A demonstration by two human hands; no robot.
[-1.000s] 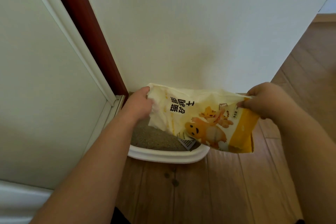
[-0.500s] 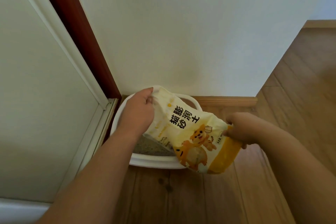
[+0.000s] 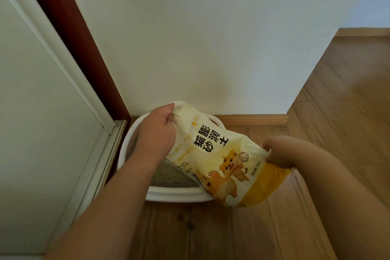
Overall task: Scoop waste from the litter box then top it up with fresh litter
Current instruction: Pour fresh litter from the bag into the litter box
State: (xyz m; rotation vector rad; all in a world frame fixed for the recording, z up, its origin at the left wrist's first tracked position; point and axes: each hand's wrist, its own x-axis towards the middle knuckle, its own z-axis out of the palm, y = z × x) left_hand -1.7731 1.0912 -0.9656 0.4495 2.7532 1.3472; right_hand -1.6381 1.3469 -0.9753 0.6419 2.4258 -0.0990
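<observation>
A white oval litter box [image 3: 179, 195] stands on the wooden floor in the corner by the wall. Grey litter [image 3: 171, 176] shows in its near part. Over the box I hold a yellow and cream litter bag [image 3: 221, 160] printed with a cartoon tiger and black characters. My left hand [image 3: 158, 133] grips the bag's upper left end above the box. My right hand [image 3: 278, 152] pinches the bag's yellow right end, out beyond the box's right rim. The bag hides most of the box's right half.
A white wall [image 3: 200, 38] rises right behind the box, with a wooden skirting board [image 3: 253, 119] at its foot. A dark red door frame [image 3: 69, 34] and a white door panel [image 3: 42, 101] close off the left. Wooden floor [image 3: 337, 101] stretches to the right and in front.
The bag has come down from a flat, stretched-out position to lie tilted low over the box. My right hand dropped lower and my left hand moved further over the box.
</observation>
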